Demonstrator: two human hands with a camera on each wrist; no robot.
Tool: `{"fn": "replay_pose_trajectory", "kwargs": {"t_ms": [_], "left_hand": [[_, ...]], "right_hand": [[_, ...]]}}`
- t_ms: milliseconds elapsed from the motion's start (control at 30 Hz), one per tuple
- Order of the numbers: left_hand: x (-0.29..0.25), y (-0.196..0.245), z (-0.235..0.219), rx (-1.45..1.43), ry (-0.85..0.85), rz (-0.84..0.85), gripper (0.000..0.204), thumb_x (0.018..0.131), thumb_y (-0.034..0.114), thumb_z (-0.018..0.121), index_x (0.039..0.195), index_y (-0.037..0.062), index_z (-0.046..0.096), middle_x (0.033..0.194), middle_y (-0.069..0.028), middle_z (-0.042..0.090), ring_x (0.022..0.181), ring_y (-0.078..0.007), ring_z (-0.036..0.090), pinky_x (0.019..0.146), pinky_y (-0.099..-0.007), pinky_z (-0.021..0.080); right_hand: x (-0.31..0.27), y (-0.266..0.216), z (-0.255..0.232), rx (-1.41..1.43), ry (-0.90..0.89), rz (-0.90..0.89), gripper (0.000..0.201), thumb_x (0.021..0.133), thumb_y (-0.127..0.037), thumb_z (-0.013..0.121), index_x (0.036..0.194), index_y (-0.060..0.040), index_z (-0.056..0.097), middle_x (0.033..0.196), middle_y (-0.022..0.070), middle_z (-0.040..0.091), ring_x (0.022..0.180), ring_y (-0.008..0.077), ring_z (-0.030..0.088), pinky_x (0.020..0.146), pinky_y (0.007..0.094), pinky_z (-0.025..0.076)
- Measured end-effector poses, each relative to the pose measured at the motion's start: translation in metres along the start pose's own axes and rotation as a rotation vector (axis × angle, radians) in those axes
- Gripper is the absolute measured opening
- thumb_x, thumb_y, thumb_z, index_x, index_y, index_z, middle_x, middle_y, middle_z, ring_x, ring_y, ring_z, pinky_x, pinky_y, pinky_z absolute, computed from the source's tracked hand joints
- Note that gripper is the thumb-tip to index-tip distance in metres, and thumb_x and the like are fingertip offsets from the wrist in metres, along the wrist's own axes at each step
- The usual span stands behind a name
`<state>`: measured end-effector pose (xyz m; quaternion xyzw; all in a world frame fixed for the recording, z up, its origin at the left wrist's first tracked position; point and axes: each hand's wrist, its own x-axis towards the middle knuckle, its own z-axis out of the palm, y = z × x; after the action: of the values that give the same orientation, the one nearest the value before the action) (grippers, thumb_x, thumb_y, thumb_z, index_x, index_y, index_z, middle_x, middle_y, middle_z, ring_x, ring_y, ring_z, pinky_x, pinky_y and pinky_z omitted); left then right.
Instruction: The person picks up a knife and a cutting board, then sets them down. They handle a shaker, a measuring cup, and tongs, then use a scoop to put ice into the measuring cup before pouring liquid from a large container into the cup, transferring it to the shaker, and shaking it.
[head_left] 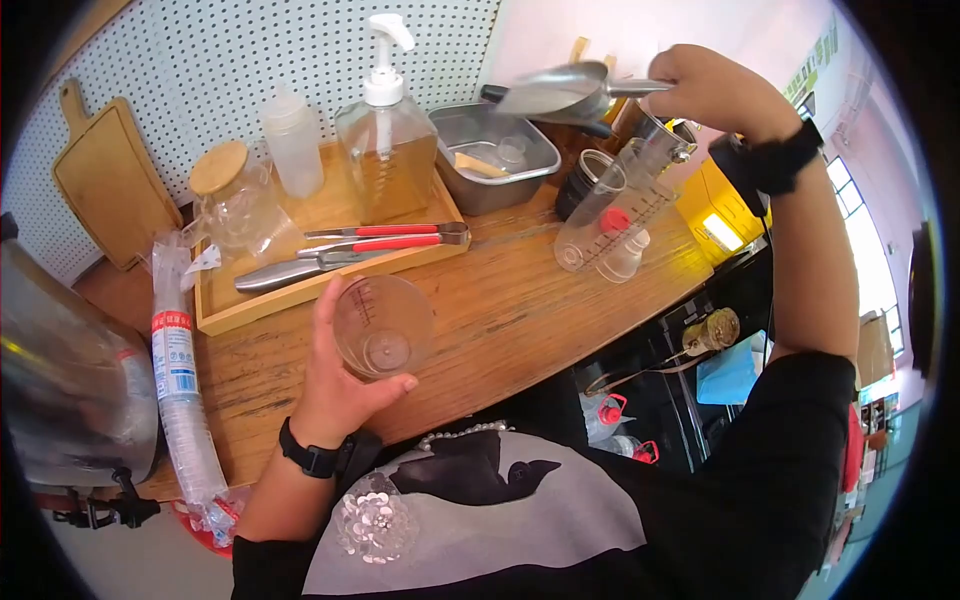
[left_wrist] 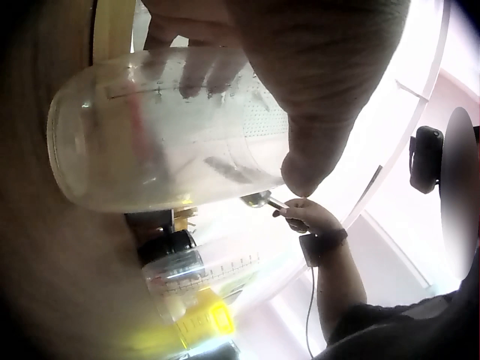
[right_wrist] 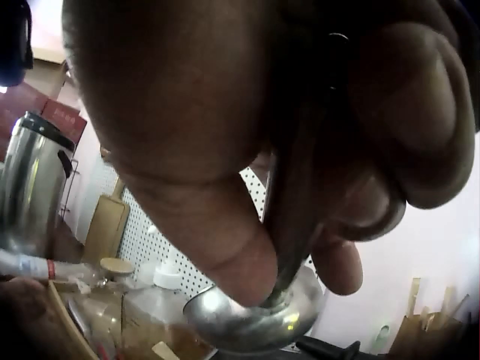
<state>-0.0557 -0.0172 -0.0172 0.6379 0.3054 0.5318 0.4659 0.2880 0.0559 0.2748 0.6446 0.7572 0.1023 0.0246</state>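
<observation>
My left hand grips a clear measuring cup with printed marks, its open top facing up towards the head camera. In the left wrist view the cup looks empty, with fingers behind it and the thumb along its near side. Raised at the upper right, my right hand holds a metal scoop by its handle, the bowl pointing left above a grey metal tub. The right wrist view shows fingers wrapped round the handle and the shiny bowl below; what lies inside the bowl is hidden there.
A wooden tray carries red-handled tongs, a pump bottle, a squeeze bottle and a wooden-lidded glass pot. Right stand a tall measuring jug and a yellow box. Sleeved cups lie left beside a steel container.
</observation>
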Motion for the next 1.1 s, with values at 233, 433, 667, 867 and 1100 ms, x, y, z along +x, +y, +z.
{"fn": "replay_pose_trajectory", "kwargs": {"t_ms": [233, 433, 667, 867, 1100], "left_hand": [[-0.001, 0.005, -0.003, 0.144, -0.006, 0.023, 0.109, 0.056, 0.011, 0.086, 0.144, 0.0013, 0.023, 0.135, -0.0177, 0.043, 0.127, -0.0287, 0.043, 0.106, -0.0376, 0.035], [-0.001, 0.007, -0.004, 0.237, -0.001, 0.068, 0.109, 0.055, 0.013, 0.087, 0.143, 0.001, 0.025, 0.134, -0.0195, 0.043, 0.126, -0.0315, 0.044, 0.106, -0.0386, 0.035], [-0.001, 0.004, -0.003, 0.227, 0.029, 0.092, 0.107, 0.056, 0.013, 0.087, 0.142, 0.0002, 0.026, 0.134, -0.0196, 0.043, 0.126, -0.0314, 0.044, 0.106, -0.0387, 0.036], [0.002, -0.006, -0.004, 0.036, 0.109, 0.083, 0.109, 0.056, 0.013, 0.087, 0.144, 0.0008, 0.024, 0.133, -0.018, 0.045, 0.125, -0.0294, 0.045, 0.105, -0.0376, 0.036], [0.005, -0.003, -0.008, 0.238, 0.134, 0.09, 0.11, 0.055, 0.013, 0.088, 0.144, 0.0005, 0.025, 0.135, -0.018, 0.044, 0.126, -0.0288, 0.045, 0.105, -0.0367, 0.036]], "right_hand": [[0.051, -0.058, 0.032, -0.259, -0.218, 0.01, 0.036, 0.076, -0.028, 0.062, 0.092, 0.0039, 0.064, 0.079, 0.0201, 0.065, 0.074, 0.0315, 0.062, 0.069, 0.0387, 0.048], [0.064, -0.06, 0.096, -0.049, -0.167, 0.096, 0.033, 0.08, -0.026, 0.059, 0.09, 0.0044, 0.064, 0.078, 0.0207, 0.066, 0.067, 0.032, 0.063, 0.063, 0.0402, 0.049], [0.028, -0.073, 0.13, 0.277, 0.045, 0.233, 0.035, 0.085, -0.027, 0.052, 0.094, 0.0058, 0.062, 0.097, 0.0281, 0.062, 0.096, 0.042, 0.059, 0.084, 0.0461, 0.046], [-0.033, -0.087, 0.138, 0.723, 0.333, 0.273, 0.03, 0.09, -0.025, 0.058, 0.099, 0.0038, 0.061, 0.079, 0.0161, 0.062, 0.073, 0.0277, 0.059, 0.067, 0.035, 0.046], [-0.112, -0.072, 0.106, 0.887, 0.217, 0.064, 0.024, 0.091, -0.011, 0.059, 0.112, 0.0001, 0.061, 0.092, -0.0001, 0.061, 0.083, 0.0093, 0.055, 0.074, 0.0249, 0.045]]}}
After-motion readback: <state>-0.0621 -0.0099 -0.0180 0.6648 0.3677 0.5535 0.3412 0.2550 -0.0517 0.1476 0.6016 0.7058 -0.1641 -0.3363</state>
